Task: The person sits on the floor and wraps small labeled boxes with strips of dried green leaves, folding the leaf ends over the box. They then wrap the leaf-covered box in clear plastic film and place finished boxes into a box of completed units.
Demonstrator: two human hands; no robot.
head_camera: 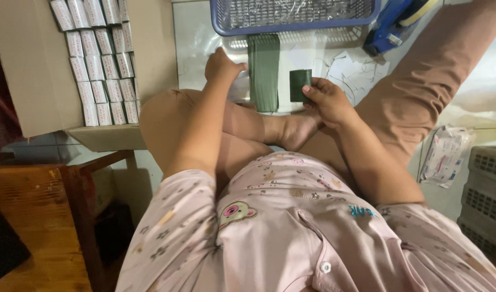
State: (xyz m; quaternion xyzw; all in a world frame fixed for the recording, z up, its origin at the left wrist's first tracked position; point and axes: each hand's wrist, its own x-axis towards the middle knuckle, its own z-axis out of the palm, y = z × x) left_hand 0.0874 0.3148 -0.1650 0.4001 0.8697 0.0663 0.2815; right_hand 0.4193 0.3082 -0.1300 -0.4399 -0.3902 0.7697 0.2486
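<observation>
The person sits on the floor with legs crossed, working over a white sheet. The right hand pinches a small dark green folded piece between thumb and fingers, holding it upright just right of a long stack of the same green pieces. The left hand rests loosely curled at the left edge of that stack, touching it, holding nothing visible. Far beyond lies a blue mesh basket. At far left, a cardboard box shows rows of small white packets, seemingly well filled; the green stack remains to be handled.
</observation>
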